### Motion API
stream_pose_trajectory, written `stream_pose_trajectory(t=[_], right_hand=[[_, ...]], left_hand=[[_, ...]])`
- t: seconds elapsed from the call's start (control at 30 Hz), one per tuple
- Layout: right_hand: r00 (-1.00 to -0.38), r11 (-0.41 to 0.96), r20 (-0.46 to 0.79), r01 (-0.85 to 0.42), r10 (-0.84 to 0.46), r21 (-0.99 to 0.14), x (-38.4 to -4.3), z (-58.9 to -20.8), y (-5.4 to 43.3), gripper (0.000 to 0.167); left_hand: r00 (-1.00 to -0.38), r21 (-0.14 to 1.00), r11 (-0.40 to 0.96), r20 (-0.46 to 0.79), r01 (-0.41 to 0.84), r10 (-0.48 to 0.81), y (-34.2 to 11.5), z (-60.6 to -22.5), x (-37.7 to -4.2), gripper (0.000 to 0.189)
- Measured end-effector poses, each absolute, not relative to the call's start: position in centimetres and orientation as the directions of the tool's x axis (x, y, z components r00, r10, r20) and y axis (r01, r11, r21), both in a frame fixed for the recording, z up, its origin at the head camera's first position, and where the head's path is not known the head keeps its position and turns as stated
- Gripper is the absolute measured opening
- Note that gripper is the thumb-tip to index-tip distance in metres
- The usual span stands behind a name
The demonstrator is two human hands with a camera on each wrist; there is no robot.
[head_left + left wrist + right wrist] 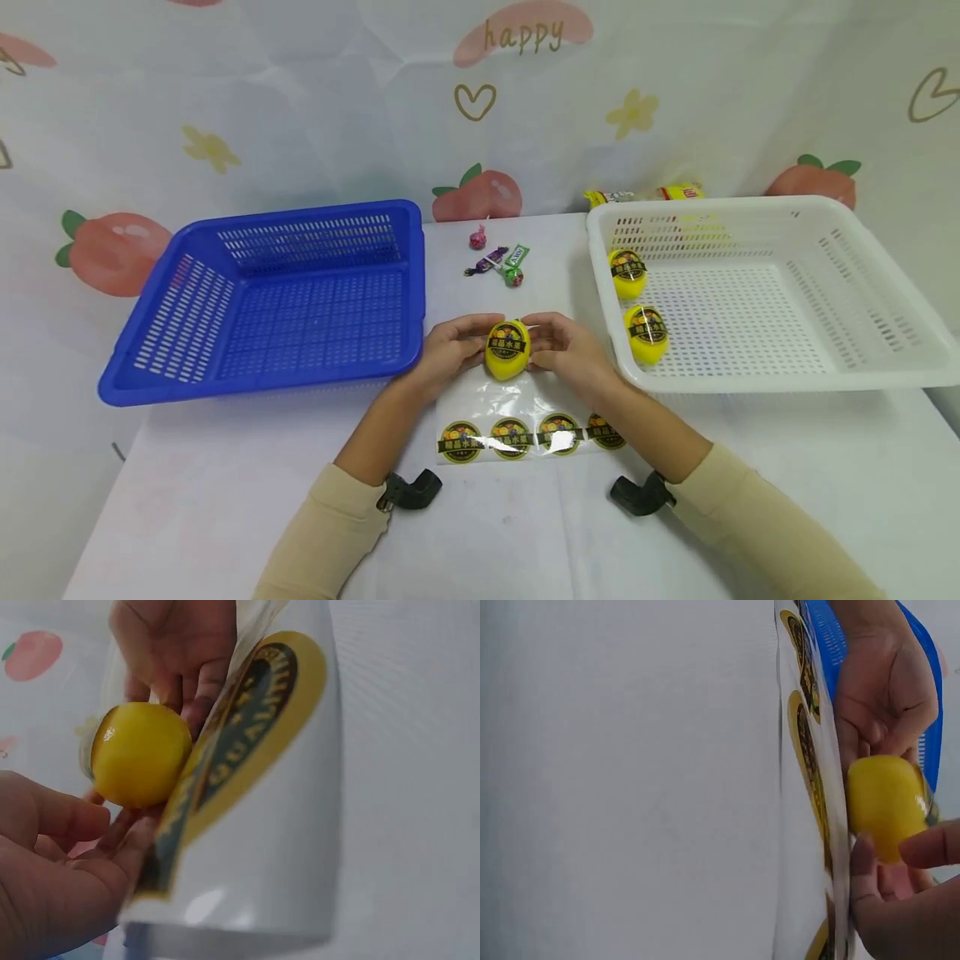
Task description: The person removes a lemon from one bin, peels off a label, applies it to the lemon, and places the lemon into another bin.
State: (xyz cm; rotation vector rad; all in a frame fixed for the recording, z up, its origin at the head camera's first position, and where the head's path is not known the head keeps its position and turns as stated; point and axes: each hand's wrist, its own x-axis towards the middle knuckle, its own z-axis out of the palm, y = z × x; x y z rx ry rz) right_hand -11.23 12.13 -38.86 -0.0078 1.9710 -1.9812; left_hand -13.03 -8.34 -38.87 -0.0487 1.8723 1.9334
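Note:
A yellow lemon (pixel 507 363) with a round black and gold fruit sticker (pixel 506 341) on its upper face is between both hands, over the sticker sheet. My left hand (pixel 452 352) holds it from the left, thumb and curled fingers at its side. From the right, my right hand (pixel 567 350) holds it too; in the right wrist view the thumb meets the lemon (pixel 887 802). Below them lies the glossy sticker sheet (pixel 491 404), with a row of round stickers along its near edge. My right forearm partly covers the rightmost one.
On the left is a blue basket (pixel 262 385); on the right, a white basket (pixel 750 383) holds two stickered lemons (pixel 647 335). Several wrapped candies (pixel 491 261) lie behind the hands. Yellow packaging (pixel 681 192) shows behind the white basket, near the patterned backdrop (pixel 360 108).

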Motion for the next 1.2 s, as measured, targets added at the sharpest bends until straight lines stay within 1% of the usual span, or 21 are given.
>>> stream_pose_trajectory(t=[0.1, 0.2, 0.37, 0.47, 0.6, 0.7, 0.83, 0.9, 1.0, 1.13, 1.2], right_hand=[[-0.949, 0.099, -0.179, 0.159, -0.258, -0.982, -10.7, -38.6, 12.0, 0.054], [-0.957, 0.16, -0.114, 0.072, -0.266, -0.984, -10.3, -38.4, 11.8, 0.06], [-0.957, 0.283, -0.054, -0.031, -0.285, -0.959, -10.3, -38.4, 11.4, 0.077], [-0.958, 0.359, -0.04, -0.067, -0.284, -0.931, -10.6, -38.5, 11.1, 0.081], [-0.957, 0.387, -0.003, -0.114, -0.288, -0.915, -10.9, -38.6, 11.1, 0.077], [-0.952, 0.376, 0.031, -0.15, -0.304, -0.914, -11.0, -38.6, 11.2, 0.076], [-0.952, 0.381, 0.054, -0.172, -0.301, -0.908, -10.9, -38.6, 11.3, 0.078], [-0.952, 0.38, 0.062, -0.18, -0.301, -0.907, -10.8, -38.5, 11.3, 0.079], [-0.945, 0.363, 0.09, -0.208, -0.315, -0.908, -10.4, -38.0, 11.3, 0.078], [-0.927, 0.334, 0.145, -0.266, -0.347, -0.904, -9.6, -37.0, 11.4, 0.075], [-0.917, 0.324, 0.172, -0.296, -0.361, -0.898, -9.1, -36.2, 11.6, 0.074]], left_hand=[[-0.912, 0.961, 0.155, -0.268, -0.229, 0.312, -8.3, -38.2, -12.5, 0.047], [-0.91, 0.953, 0.278, -0.219, -0.121, 0.352, -8.3, -37.4, -12.0, 0.05], [-0.871, 0.922, 0.385, -0.215, -0.033, 0.441, -8.2, -36.1, -11.3, 0.053], [-0.858, 0.88, 0.469, -0.183, 0.074, 0.479, -8.0, -35.3, -10.8, 0.057], [-0.86, 0.758, 0.602, -0.112, 0.25, 0.498, -7.7, -34.2, -9.7, 0.058], [-0.861, 0.625, 0.684, -0.038, 0.376, 0.507, -7.6, -33.0, -8.7, 0.055], [-0.85, 0.442, 0.743, 0.098, 0.503, 0.517, -8.0, -31.4, -7.8, 0.048], [-0.846, 0.363, 0.768, 0.153, 0.528, 0.51, -8.5, -30.8, -7.8, 0.047], [-0.858, 0.278, 0.812, 0.187, 0.514, 0.479, -9.6, -30.7, -8.3, 0.047], [-0.882, 0.264, 0.842, 0.154, 0.47, 0.445, -10.8, -31.2, -9.0, 0.047], [-0.885, 0.263, 0.846, 0.139, 0.465, 0.444, -11.1, -31.5, -9.3, 0.047]])
